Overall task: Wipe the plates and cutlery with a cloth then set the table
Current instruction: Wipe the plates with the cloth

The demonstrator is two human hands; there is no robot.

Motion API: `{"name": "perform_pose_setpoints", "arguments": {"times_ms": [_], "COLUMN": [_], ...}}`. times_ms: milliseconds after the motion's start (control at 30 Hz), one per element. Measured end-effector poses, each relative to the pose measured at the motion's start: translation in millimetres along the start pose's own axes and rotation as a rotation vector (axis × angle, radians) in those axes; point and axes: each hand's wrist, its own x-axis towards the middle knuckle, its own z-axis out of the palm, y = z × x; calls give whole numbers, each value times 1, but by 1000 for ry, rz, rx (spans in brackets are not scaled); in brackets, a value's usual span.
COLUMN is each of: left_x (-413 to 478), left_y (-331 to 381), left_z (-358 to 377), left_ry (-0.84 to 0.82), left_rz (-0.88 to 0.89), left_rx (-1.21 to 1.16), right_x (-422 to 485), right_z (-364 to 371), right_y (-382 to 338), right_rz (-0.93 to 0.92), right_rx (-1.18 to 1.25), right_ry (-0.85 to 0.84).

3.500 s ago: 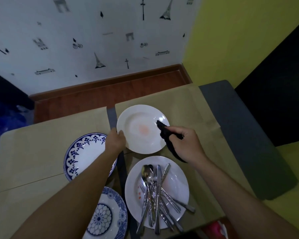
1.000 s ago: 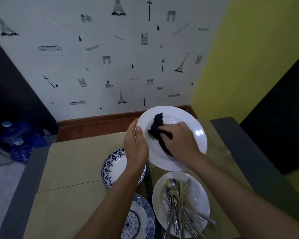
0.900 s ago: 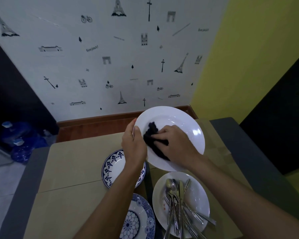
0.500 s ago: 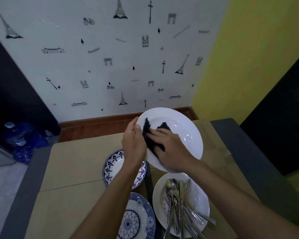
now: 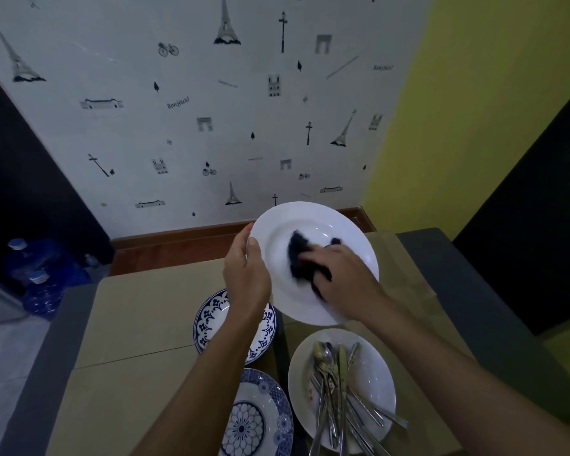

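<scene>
Paris-print wallpaper point(image 5: 211, 126) behind, white plate point(image 5: 323, 215) held above table point(image 5: 145, 324).
Rim's pinched by left hand point(image 5: 247, 274) fingers; cloth point(image 5: 298, 258) is clutched in right hand point(image 5: 339, 274).

Four plates were in view: two plain white, the raised white plate point(image 5: 352, 238) and the white plate under the cutlery point(image 5: 375, 380), and two blue-patterned, the scroll-rimmed plate point(image 5: 208, 319) and the flower-centred plate point(image 5: 244, 426), with three of the four lying on the worktop point(image 5: 139, 324). There was one dark cloth point(image 5: 298, 255), one heap of cutlery point(image 5: 341, 363) too overlapped to count piece by piece, and two hands, the left hand point(image 5: 246, 278) and the right hand point(image 5: 339, 274). Two blue capped bottles, the farther bottle point(image 5: 20, 255) and the nearer bottle point(image 5: 43, 291), stood on the floor point(image 5: 0, 357).
</scene>
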Motion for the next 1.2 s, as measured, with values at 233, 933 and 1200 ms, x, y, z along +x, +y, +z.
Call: {"name": "perform_pose_setpoints", "arguments": {"times_ms": [233, 933, 1200], "left_x": [-2, 2, 9], "left_y": [-1, -1, -2], "left_z": [4, 7, 15], "left_ry": [-41, -18, -6], "left_rz": [32, 35, 15], "left_rx": [52, 23, 15], "right_x": [-8, 0, 2], "right_z": [14, 12, 14], "right_y": [-10, -7, 5], "right_rz": [-220, 82, 56], "right_rx": [-15, -2, 64], "right_ry": [-105, 134, 142]}}
